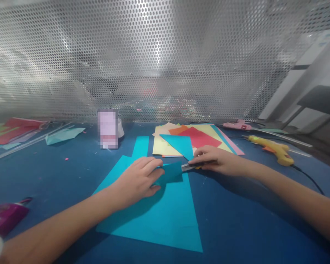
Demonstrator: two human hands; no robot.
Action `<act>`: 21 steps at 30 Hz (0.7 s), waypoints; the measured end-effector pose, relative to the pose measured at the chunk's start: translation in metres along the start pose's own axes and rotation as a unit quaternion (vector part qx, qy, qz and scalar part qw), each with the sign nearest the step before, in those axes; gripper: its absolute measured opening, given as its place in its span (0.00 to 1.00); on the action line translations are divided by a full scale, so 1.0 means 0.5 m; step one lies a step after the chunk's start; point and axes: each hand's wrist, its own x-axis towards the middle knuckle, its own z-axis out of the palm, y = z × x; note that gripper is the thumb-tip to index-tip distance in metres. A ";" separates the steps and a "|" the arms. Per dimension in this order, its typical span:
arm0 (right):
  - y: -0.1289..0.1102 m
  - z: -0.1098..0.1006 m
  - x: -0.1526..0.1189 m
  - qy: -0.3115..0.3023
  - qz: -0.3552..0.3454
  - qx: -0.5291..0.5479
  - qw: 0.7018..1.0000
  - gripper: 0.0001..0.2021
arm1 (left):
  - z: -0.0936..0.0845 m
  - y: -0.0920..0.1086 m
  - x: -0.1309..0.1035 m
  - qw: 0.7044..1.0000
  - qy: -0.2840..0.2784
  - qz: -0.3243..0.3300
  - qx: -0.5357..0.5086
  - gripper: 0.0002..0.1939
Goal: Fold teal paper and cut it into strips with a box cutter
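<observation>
A large turquoise sheet of paper lies flat on the blue table in front of me. Over its upper part my left hand pinches a smaller turquoise paper piece, which is lifted and shades the sheet below. My right hand grips a utility knife, its metal end pointing left at the right edge of that piece. Just behind the knife is a turquoise paper triangle. A turquoise strip lies beyond my left hand.
Stacked coloured paper sits behind my hands. To the right are a yellow glue gun with a cord and a pink glue gun. A blurred-out box stands at back left. A purple object is near my left forearm. Perforated metal closes the back.
</observation>
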 end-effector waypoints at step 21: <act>0.000 0.005 -0.004 -0.023 -0.012 -0.011 1.000 0.18 | 0.023 -0.017 -0.012 0.972 -0.152 -0.103 -0.147 0.24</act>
